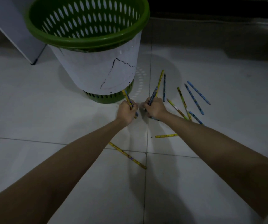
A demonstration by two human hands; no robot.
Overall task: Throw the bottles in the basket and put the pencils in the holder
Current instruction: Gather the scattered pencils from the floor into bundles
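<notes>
A green perforated basket with a white wrap around its side stands on the tiled floor ahead of me. Just below its base, my left hand grips a yellow pencil and a blue one. My right hand, close beside it, holds a blue pencil upright. Several yellow and blue pencils lie scattered on the floor to the right. One yellow pencil lies between my forearms, another yellow pencil nearer me. No bottle or holder is visible.
A grey panel with a thin black leg leans at the far left. Dark furniture runs along the back wall. The white floor tiles stretch left of the basket.
</notes>
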